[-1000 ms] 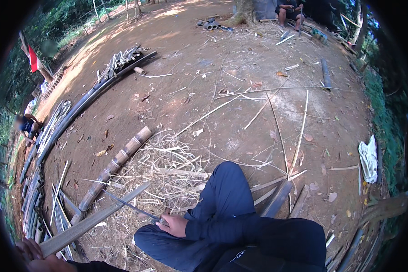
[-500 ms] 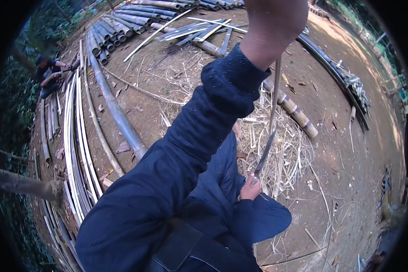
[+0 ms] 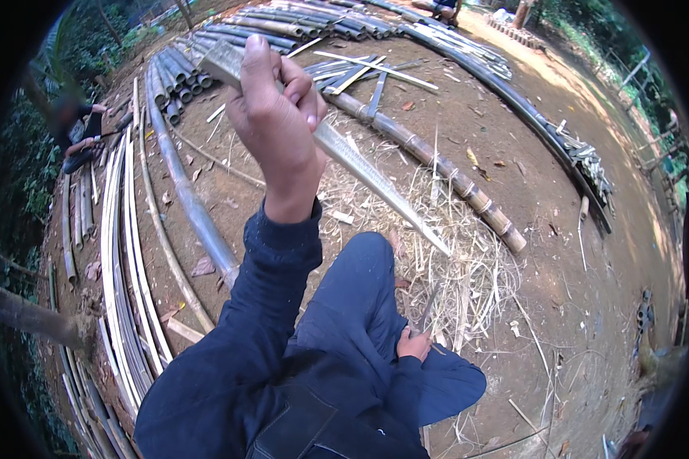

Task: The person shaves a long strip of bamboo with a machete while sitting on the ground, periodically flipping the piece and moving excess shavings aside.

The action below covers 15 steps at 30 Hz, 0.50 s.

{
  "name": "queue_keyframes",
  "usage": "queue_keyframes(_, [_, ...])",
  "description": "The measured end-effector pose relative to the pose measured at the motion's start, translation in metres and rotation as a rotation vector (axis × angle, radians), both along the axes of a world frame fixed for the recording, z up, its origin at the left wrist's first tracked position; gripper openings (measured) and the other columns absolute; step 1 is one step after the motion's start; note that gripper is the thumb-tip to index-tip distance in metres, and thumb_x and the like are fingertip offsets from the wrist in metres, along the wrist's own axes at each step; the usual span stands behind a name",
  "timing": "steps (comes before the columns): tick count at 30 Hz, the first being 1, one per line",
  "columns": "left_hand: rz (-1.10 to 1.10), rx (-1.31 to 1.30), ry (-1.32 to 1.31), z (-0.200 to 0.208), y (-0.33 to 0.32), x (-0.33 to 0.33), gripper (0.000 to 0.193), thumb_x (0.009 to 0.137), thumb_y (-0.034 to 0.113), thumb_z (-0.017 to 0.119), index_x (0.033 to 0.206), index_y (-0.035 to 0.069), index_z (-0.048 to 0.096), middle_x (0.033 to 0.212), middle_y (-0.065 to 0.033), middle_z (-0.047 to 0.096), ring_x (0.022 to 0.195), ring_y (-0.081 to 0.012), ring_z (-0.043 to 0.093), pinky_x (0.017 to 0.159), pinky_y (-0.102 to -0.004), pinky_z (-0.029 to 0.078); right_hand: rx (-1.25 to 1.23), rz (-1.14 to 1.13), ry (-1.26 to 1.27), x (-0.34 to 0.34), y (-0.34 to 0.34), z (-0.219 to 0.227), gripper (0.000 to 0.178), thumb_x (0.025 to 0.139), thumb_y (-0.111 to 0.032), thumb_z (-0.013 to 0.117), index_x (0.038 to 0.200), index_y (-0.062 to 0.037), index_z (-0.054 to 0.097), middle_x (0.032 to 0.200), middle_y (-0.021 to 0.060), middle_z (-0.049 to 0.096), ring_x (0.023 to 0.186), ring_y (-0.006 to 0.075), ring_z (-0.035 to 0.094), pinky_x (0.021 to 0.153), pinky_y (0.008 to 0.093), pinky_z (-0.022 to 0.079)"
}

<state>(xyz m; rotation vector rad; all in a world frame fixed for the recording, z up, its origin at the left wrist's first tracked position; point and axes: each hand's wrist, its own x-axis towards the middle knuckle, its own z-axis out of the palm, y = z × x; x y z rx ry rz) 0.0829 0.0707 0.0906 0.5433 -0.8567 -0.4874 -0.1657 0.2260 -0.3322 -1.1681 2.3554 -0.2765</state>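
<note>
My left hand (image 3: 279, 115) is raised high in front of me, its fingers closed round a pale split bamboo strip (image 3: 371, 183). One end of the strip sticks out past my thumb; the other tapers down and to the right over the shavings. Low on my right leg rests my right hand (image 3: 414, 345), gripping a knife whose dark, narrow blade (image 3: 430, 307) points away from me. The handle is hidden in the fingers. Strip and blade look apart. Thin bamboo shavings (image 3: 475, 283) lie heaped on the ground beyond the blade.
A thick bamboo pole (image 3: 452, 174) lies across the ground ahead. Stacked bamboo poles (image 3: 184, 73) fill the far left, and long split strips (image 3: 113, 252) lie to my left. A black length of bamboo (image 3: 513, 96) runs along the right. Another person (image 3: 76, 134) sits at far left.
My left hand has swung left and lower with the bamboo strip, which now slants across the view. The knife in my right hand has tipped lower. My view has shifted slightly.
</note>
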Motion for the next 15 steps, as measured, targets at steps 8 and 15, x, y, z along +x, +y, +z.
queue_keyframes(8, [-0.185,-0.342,-0.345,0.048,-0.016,-0.128,0.041,0.094,0.039,0.060,0.076,0.005,0.045,0.057,-0.0012,0.046,0.045,-0.0153,0.047,0.043,-0.0312,0.037,-1.163,0.310,-0.197,0.017,-0.107,0.242,0.086,0.080,-0.037,0.070,0.147,-0.0018,0.029,0.139,0.0238,0.039,0.131,0.0379,0.038,0.109,0.0509,0.033])
queue_keyframes(15, [-0.402,-0.454,-0.946,-0.011,0.035,-0.176,0.088,0.085,0.050,0.067,0.144,0.000,0.025,0.139,-0.0302,0.031,0.133,-0.0451,0.029,0.109,-0.0516,0.027,-1.722,-0.475,-1.111,-0.058,-0.112,0.265,0.037,0.098,-0.040,0.055,0.093,-0.0027,0.054,0.078,0.0090,0.056,0.073,0.0169,0.057,0.069,0.0300,0.048])
